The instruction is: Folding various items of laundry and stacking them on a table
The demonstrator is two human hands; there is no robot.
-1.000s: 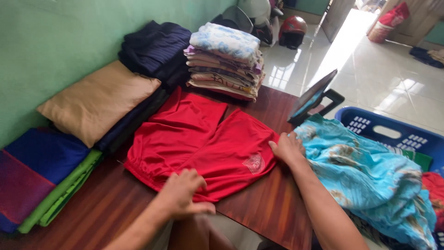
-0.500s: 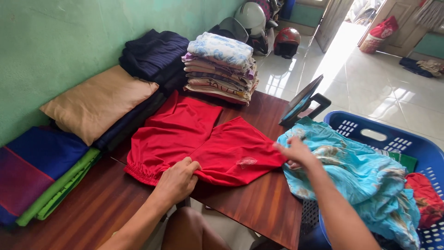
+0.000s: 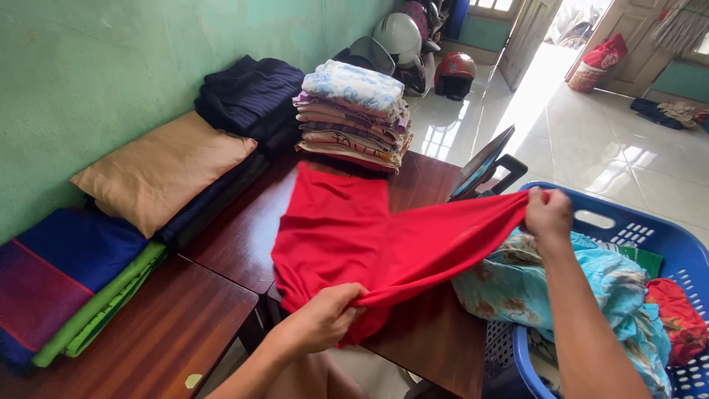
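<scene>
My left hand [image 3: 319, 324] at lower centre of frame, fingers clamped on edge of red shorts [image 3: 354, 236]. My right hand [image 3: 548, 214] at right of centre, pinching other end, lifted above blue laundry basket [image 3: 665, 244]. Hands well apart, cloth stretched between them over dark wooden table [image 3: 421, 340]. Stack of folded clothes [image 3: 354, 114] at upper centre. Tan pillow [image 3: 162, 166] at left, against green wall. Light blue patterned cloth [image 3: 583, 288] lies in basket.

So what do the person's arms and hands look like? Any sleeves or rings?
Both arms are bare as far as the picture shows, with no sleeves in view. The left hand and the right hand wear no gloves. No rings, watch or bracelets show on either hand or wrist. The arms look slim, and the fingers are bare too.
</scene>
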